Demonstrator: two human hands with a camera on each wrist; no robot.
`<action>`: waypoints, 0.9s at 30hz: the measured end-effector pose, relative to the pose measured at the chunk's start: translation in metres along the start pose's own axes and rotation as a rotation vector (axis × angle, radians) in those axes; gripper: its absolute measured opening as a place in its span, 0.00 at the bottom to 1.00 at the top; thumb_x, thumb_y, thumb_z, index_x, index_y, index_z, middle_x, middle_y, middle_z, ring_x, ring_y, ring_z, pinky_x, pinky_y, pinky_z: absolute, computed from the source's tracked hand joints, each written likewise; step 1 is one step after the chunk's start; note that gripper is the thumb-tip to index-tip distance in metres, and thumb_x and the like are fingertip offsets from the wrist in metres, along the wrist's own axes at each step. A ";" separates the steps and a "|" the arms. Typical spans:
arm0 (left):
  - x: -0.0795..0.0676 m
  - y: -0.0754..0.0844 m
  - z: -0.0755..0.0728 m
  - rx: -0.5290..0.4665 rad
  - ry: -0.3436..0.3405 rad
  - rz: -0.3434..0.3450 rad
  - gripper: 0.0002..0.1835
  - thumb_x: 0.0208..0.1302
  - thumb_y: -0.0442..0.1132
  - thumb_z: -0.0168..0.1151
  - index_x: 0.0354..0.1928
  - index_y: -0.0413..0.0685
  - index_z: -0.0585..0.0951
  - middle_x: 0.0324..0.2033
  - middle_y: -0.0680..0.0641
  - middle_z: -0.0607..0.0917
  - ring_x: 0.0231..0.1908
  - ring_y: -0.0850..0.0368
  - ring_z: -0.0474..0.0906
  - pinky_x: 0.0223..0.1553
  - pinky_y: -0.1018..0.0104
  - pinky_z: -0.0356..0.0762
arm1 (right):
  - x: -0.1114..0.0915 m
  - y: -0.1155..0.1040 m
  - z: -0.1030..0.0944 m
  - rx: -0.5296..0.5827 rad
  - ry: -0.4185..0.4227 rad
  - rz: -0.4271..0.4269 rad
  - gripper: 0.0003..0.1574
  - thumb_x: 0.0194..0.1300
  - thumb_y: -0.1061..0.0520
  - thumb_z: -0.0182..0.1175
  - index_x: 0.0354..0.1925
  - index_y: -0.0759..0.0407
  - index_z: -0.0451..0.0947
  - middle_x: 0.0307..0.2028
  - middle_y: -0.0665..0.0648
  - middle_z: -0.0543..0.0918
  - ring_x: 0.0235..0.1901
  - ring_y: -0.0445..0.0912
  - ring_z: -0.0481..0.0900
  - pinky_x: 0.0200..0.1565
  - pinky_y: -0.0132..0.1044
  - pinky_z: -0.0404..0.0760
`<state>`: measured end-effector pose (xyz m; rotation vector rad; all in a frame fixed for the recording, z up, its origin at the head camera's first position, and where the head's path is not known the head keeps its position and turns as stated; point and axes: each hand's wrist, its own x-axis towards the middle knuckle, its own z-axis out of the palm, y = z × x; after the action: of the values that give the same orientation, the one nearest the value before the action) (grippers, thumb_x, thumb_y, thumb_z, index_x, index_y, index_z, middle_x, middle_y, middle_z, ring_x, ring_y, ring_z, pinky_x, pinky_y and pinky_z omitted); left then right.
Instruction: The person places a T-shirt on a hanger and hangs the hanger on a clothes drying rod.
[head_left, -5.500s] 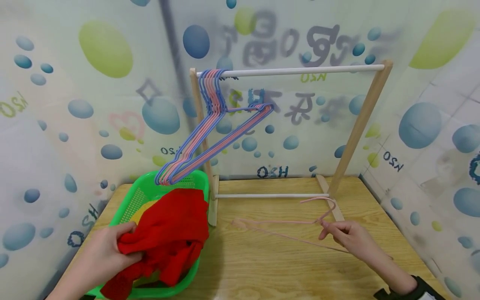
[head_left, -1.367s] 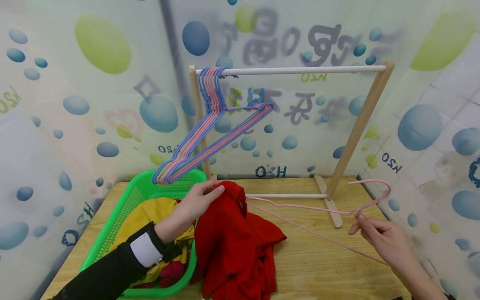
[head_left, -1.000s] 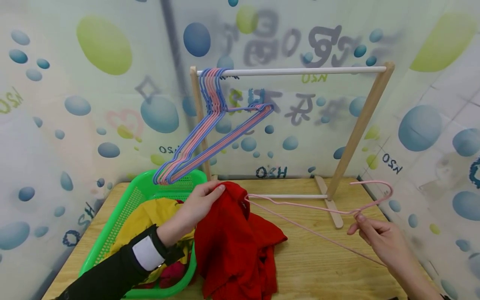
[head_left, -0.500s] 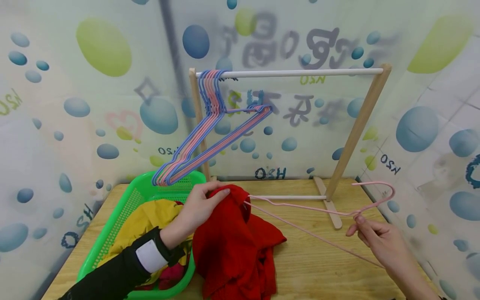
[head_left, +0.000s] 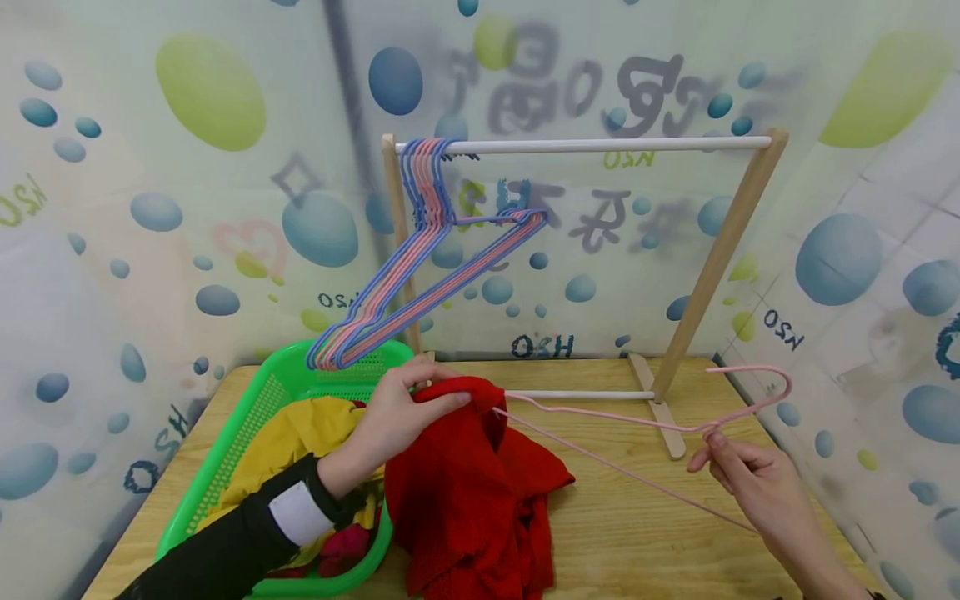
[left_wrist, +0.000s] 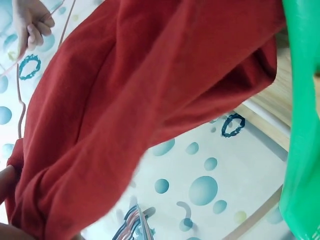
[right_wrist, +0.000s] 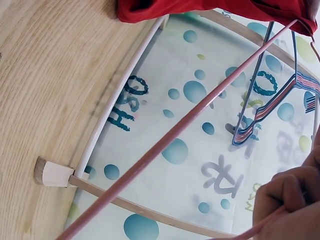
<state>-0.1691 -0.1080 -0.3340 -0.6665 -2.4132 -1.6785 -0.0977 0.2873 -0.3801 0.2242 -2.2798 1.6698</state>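
Observation:
My left hand [head_left: 390,421] pinches a red garment [head_left: 480,500] at its upper edge, thumb on top; the cloth hangs down in folds beside the basket. My right hand [head_left: 761,492] pinches a pink hanger [head_left: 622,416] just below its hook, which points to the back right. The hanger's left end goes in at an opening of the red garment, where the cloth hides its tip. In the left wrist view the red cloth [left_wrist: 125,90] fills most of the picture. One long bar of the pink hanger [right_wrist: 172,132] crosses the right wrist view, reaching the red cloth.
A green basket [head_left: 183,492] on the left holds yellow [head_left: 300,425] and dark red clothes. Behind stands a wooden rack with a white rail [head_left: 600,145]; several blue and pink hangers [head_left: 427,225] hang at its left end, over the basket. Patterned sheets surround the wooden table [head_left: 637,542].
The red garment has left the basket and moved right in my left hand. The pink hanger shifted right, and its left end has since entered the cloth. Lately the left hand edged slightly right.

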 end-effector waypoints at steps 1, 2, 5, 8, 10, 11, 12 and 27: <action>0.000 0.000 0.000 0.002 -0.003 0.004 0.11 0.57 0.46 0.69 0.40 0.51 0.87 0.36 0.54 0.82 0.40 0.56 0.75 0.40 0.57 0.74 | 0.000 0.000 0.000 0.004 0.001 0.000 0.23 0.74 0.64 0.46 0.25 0.62 0.82 0.13 0.55 0.54 0.14 0.47 0.50 0.24 0.38 0.54; 0.000 0.000 -0.001 0.004 -0.005 0.008 0.11 0.58 0.46 0.69 0.40 0.51 0.87 0.37 0.54 0.82 0.40 0.56 0.75 0.40 0.57 0.74 | 0.000 0.000 0.001 0.008 0.002 -0.001 0.23 0.74 0.64 0.46 0.25 0.62 0.82 0.13 0.55 0.54 0.14 0.46 0.50 0.24 0.38 0.54; -0.001 -0.001 -0.001 0.016 -0.015 0.028 0.11 0.58 0.47 0.69 0.41 0.52 0.86 0.38 0.55 0.81 0.40 0.56 0.75 0.38 0.58 0.74 | 0.000 0.001 0.002 0.003 0.011 0.001 0.23 0.74 0.64 0.46 0.25 0.61 0.82 0.13 0.55 0.54 0.14 0.46 0.50 0.23 0.38 0.53; -0.001 -0.001 -0.002 0.038 -0.032 0.061 0.15 0.57 0.49 0.69 0.46 0.53 0.86 0.37 0.55 0.80 0.37 0.56 0.73 0.33 0.62 0.72 | 0.000 0.001 0.003 -0.014 0.027 0.012 0.23 0.74 0.63 0.47 0.24 0.60 0.82 0.14 0.54 0.54 0.15 0.46 0.50 0.21 0.38 0.52; -0.001 -0.001 -0.001 0.046 -0.037 0.079 0.16 0.57 0.49 0.69 0.47 0.54 0.86 0.34 0.54 0.77 0.35 0.56 0.70 0.31 0.64 0.68 | 0.000 0.001 0.005 -0.002 0.031 0.005 0.23 0.73 0.64 0.48 0.23 0.60 0.82 0.15 0.54 0.54 0.15 0.46 0.50 0.20 0.38 0.51; -0.001 0.000 -0.001 0.051 -0.037 0.087 0.16 0.57 0.48 0.69 0.48 0.54 0.87 0.33 0.54 0.75 0.34 0.56 0.68 0.30 0.64 0.66 | 0.000 0.001 0.006 0.015 0.029 -0.008 0.23 0.73 0.65 0.48 0.23 0.60 0.82 0.15 0.54 0.54 0.15 0.46 0.50 0.20 0.38 0.51; -0.001 0.001 -0.001 0.062 -0.034 0.089 0.15 0.57 0.47 0.68 0.47 0.55 0.87 0.31 0.53 0.73 0.33 0.55 0.66 0.30 0.64 0.64 | 0.000 0.001 0.007 0.029 0.028 -0.024 0.23 0.73 0.65 0.47 0.23 0.60 0.82 0.14 0.54 0.54 0.15 0.46 0.50 0.19 0.38 0.50; 0.002 0.001 0.002 0.066 -0.023 0.105 0.09 0.55 0.42 0.71 0.38 0.50 0.90 0.36 0.54 0.72 0.42 0.57 0.68 0.39 0.59 0.67 | 0.001 0.000 0.021 0.108 -0.027 -0.114 0.24 0.73 0.69 0.44 0.23 0.59 0.79 0.13 0.54 0.54 0.14 0.45 0.49 0.18 0.37 0.51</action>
<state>-0.1701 -0.1051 -0.3339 -0.7918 -2.3916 -1.5527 -0.1021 0.2678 -0.3855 0.3953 -2.1550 1.7422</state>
